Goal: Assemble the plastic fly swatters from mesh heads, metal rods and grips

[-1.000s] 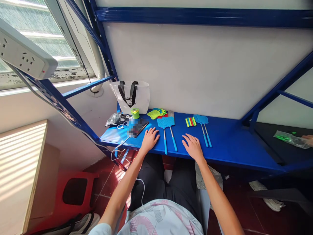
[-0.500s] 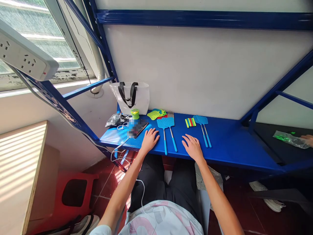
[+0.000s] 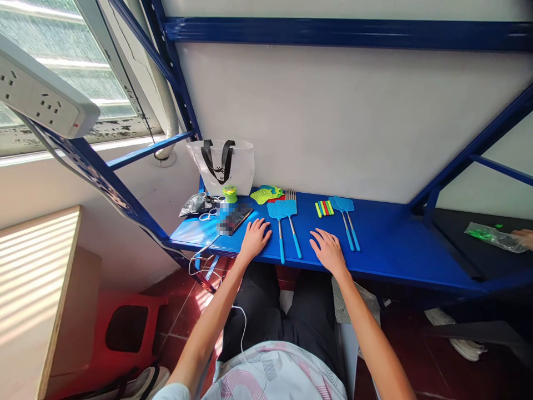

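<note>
Blue flat-headed swatters, two, lie between left hand and right hand on long blue worktop — each grip spread apart.

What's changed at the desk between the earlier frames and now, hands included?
Nothing visibly changed apart from a slight camera shift since the first frame; nothing grasped or released. Left hand and right hand still rest empty on the blue desk. The blue fly swatters between them, the pair at right and the colored sticks stayed put.
</note>
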Demonstrator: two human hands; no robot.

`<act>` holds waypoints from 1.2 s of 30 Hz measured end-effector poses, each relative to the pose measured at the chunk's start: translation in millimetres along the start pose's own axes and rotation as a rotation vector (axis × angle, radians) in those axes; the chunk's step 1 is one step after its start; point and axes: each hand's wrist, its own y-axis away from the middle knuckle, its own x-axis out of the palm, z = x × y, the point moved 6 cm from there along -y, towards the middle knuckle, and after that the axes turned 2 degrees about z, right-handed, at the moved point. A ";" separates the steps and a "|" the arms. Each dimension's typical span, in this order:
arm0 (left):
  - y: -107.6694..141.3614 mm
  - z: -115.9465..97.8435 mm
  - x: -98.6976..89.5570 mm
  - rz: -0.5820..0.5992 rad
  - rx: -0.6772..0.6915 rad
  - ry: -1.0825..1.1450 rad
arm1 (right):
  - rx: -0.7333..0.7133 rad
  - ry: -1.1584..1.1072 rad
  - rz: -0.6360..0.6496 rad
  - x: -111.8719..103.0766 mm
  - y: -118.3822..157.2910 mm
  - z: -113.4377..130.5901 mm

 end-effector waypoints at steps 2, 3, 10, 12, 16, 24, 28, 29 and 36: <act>0.0 0.1 -0.1 0.004 0.000 -0.001 | -0.001 -0.002 -0.001 0.5 0.0 -0.2; 0.0 0.2 -0.3 0.004 -0.002 0.003 | 0.000 -0.004 0.000 0.7 0.1 -0.3; 0.2 0.9 -0.1 0.003 -0.001 0.012 | 0.010 -0.013 0.021 0.7 0.1 -0.4; 0.2 1.1 0.2 0.005 -0.002 0.007 | 0.011 -0.012 0.025 0.2 0.1 -0.3; 0.2 1.1 0.3 0.002 -0.001 0.004 | 0.004 -0.006 0.020 -0.4 0.2 0.0; 0.3 0.9 0.2 0.004 0.001 -0.010 | 0.003 -0.011 0.006 2.3 0.3 -2.1; 0.2 0.4 0.5 0.016 -0.001 -0.040 | -0.009 -0.015 -0.007 3.9 0.2 -3.5; 0.2 0.3 0.5 0.016 -0.003 -0.046 | -0.010 -0.013 -0.011 4.2 0.2 -3.9; 0.3 0.8 1.1 -0.003 -0.002 -0.052 | -0.010 -0.009 -0.018 7.6 -0.5 -6.3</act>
